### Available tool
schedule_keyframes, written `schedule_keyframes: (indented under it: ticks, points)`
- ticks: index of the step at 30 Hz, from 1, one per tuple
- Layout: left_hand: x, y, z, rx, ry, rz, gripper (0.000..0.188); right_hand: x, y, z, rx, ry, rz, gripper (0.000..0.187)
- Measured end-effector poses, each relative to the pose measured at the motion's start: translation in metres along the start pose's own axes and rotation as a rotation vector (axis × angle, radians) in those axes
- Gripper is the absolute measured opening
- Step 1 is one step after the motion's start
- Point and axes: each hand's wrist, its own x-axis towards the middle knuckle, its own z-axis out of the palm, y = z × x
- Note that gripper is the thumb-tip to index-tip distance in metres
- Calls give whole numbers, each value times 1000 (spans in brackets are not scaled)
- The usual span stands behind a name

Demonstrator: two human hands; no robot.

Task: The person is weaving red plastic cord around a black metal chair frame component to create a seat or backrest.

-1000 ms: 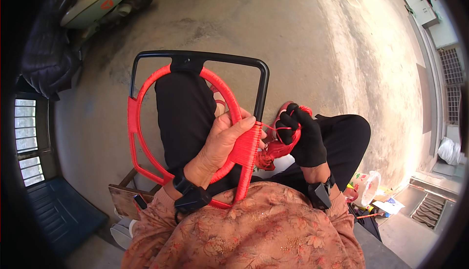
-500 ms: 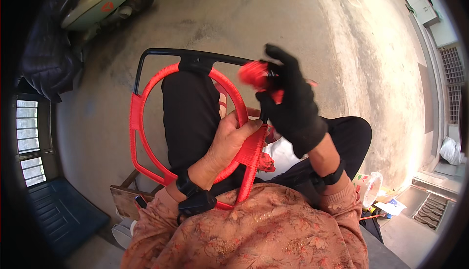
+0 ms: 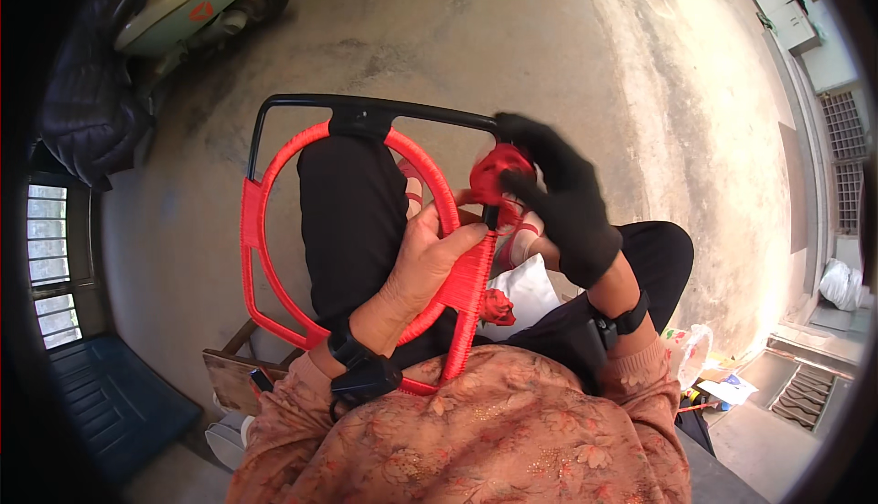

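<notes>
A black metal frame (image 3: 416,111) with a ring inside it rests across my lap and over my left knee. Red cord (image 3: 259,216) is wound tightly round the ring and most of the frame, while the top bar shows bare black. My bare left hand (image 3: 422,262) grips the ring and wrapped side at the right, thumb on top. In a black glove, my right hand (image 3: 567,202) closes round a loose red bundle of cord (image 3: 494,175) beside the upper right side bar. That bundle is slightly blurred. A smaller red bunch (image 3: 497,307) hangs beside the wrapped side, nearer my body.
Between my legs lies a white bag or cloth (image 3: 526,286). A wooden stool (image 3: 229,380) stands at my left, near a dark blue mat (image 3: 123,403). At the far left is a parked scooter (image 3: 187,10). A clear plastic tub (image 3: 690,353) and small items sit at my right.
My right hand has brought the red bundle down and in against the frame's right side bar. My left hand keeps its grip, and the frame has barely shifted.
</notes>
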Motion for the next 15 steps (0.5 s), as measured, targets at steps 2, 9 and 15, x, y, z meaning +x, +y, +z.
schedule_keyframes:
  ticks: [2, 9, 15]
  points:
    - [-3, 4, -2, -115, -80, -121, 28, -8, -3, -21, -290, 89, -387, 53]
    - [-2, 4, -2, -179, -69, -189, 25, -45, 21, -1, 4, -72, 337, 25]
    - [-7, 7, -4, -85, -14, -236, 23, -54, 12, -36, -669, 209, -219, 37]
